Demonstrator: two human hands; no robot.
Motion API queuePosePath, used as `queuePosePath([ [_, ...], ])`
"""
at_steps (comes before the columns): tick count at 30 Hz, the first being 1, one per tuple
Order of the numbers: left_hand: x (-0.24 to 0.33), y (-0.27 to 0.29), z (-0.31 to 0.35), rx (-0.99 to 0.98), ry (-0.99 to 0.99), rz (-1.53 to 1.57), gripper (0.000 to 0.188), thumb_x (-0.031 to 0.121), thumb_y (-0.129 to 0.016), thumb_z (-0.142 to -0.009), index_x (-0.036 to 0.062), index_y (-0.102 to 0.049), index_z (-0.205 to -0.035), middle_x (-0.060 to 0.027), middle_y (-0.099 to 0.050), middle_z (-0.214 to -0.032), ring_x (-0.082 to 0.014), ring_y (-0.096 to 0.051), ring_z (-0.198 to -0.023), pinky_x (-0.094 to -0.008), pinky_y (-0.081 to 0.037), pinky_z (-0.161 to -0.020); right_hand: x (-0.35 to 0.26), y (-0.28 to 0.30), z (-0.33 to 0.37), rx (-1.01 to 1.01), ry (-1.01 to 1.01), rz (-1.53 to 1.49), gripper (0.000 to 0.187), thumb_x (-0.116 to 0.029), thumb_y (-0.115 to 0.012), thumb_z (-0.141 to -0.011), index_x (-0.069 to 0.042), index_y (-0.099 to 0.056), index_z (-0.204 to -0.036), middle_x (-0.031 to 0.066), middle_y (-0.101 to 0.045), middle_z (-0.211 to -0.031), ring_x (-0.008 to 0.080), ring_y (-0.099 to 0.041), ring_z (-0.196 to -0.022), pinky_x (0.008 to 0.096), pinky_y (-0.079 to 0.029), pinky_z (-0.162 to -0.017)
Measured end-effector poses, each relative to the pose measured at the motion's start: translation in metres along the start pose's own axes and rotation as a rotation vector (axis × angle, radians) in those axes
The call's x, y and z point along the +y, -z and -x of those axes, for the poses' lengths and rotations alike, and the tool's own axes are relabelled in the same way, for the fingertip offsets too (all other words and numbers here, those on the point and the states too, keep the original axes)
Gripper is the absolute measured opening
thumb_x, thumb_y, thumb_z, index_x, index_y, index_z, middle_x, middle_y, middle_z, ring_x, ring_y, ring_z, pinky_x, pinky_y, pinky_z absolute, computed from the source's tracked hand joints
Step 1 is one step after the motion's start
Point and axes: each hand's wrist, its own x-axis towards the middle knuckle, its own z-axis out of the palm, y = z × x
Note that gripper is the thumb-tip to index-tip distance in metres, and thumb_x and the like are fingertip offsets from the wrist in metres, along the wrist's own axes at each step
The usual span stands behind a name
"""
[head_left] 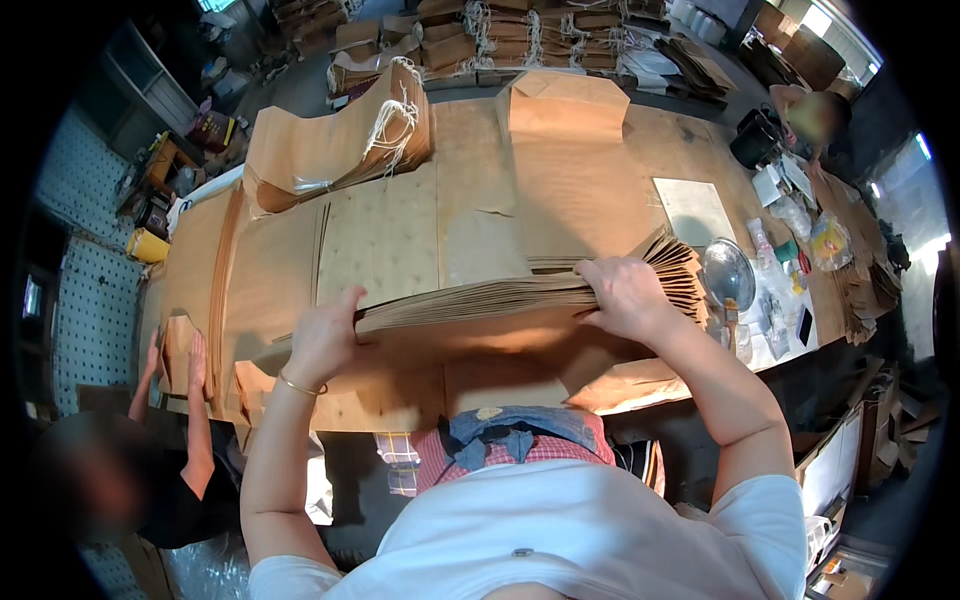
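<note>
A long sheaf of thin brown paper layers (470, 304) lies directly between the wearer's two hands, just beyond the body on the near side. Its long axis runs left to right, the right part slightly farther away. The left hand (325, 340) is closed around the left end; the right hand (630, 298) grips the far edge toward the right, thumb on the near side. The right hand is nearer the fanned-out end, where the layers spread beyond it.

Beneath is a broad, light-brown worktop (690, 138). Far left on it stands a curved brown paper stack with white cords (335, 140); a large brown paper piece with a folded top (565, 150) lies far of the sheaf. To the right sit a white rectangular sheet (693, 212) and a round silver metal bowl (728, 270).

At the near left are a co-worker's hands (197, 362); another person (815, 120) is far right. Corded brown bundles (500, 45) fill the far floor.
</note>
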Motion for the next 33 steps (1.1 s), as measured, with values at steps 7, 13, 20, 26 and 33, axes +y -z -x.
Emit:
queuePosePath([
  [7,0.001,0.009,-0.014,-0.215,-0.019,-0.081,0.026,0.024,-0.074,-0.065,0.0053,-0.058,-0.074,-0.0144,-0.061,-0.072,-0.0339,-0.059,-0.071,-0.0428,-0.044,-0.059,0.04,-0.01,-0.013,-0.144,0.145,0.026,0.029,-0.03,-0.075,-0.067,-0.008,-0.058,-0.073,0.0094,-0.063,-0.073,0.0295,-0.062,-0.076,0.0415,-0.047,-0.06],
  [13,0.001,0.02,0.004,0.206,-0.062,-0.114,0.042,0.02,-0.08,-0.058,0.0069,-0.058,-0.092,-0.0145,-0.062,-0.081,-0.0332,-0.059,-0.076,-0.0425,-0.045,-0.066,0.01,-0.006,0.003,-0.064,0.113,-0.007,0.038,-0.027,-0.076,-0.065,-0.008,-0.058,-0.092,0.0099,-0.06,-0.076,0.0302,-0.06,-0.077,0.041,-0.046,-0.064],
  [20,-0.055,-0.002,0.006,-0.255,0.224,0.017,0.038,0.017,-0.076,-0.061,0.0077,-0.061,-0.094,-0.0146,-0.064,-0.085,-0.0328,-0.061,-0.082,-0.0403,-0.048,-0.068,-0.002,-0.018,-0.013,-0.152,0.048,-0.112,0.039,-0.026,-0.075,-0.066,-0.008,-0.057,-0.095,0.0124,-0.062,-0.084,0.0326,-0.06,-0.082,0.0431,-0.047,-0.069],
  [26,-0.032,0.011,0.01,-0.198,0.138,-0.17,0.021,0.019,-0.073,-0.063,0.007,-0.06,-0.075,-0.013,-0.062,-0.072,-0.0337,-0.061,-0.073,-0.0431,-0.048,-0.062,0.036,-0.018,-0.022,-0.137,0.079,-0.097,0.034,-0.029,-0.077,-0.065,-0.007,-0.058,-0.083,0.0125,-0.062,-0.081,0.0336,-0.06,-0.08,0.0415,-0.047,-0.068],
  [33,-0.061,0.0,0.012,-0.157,0.189,-0.081,0.022,0.018,-0.074,-0.064,0.0078,-0.059,-0.075,-0.0136,-0.062,-0.073,-0.0351,-0.06,-0.074,-0.0451,-0.046,-0.063,0.037,-0.017,-0.04,-0.164,0.157,-0.023,0.037,-0.027,-0.075,-0.068,-0.007,-0.055,-0.091,0.0131,-0.061,-0.081,0.0326,-0.059,-0.082,0.0415,-0.047,-0.068],
])
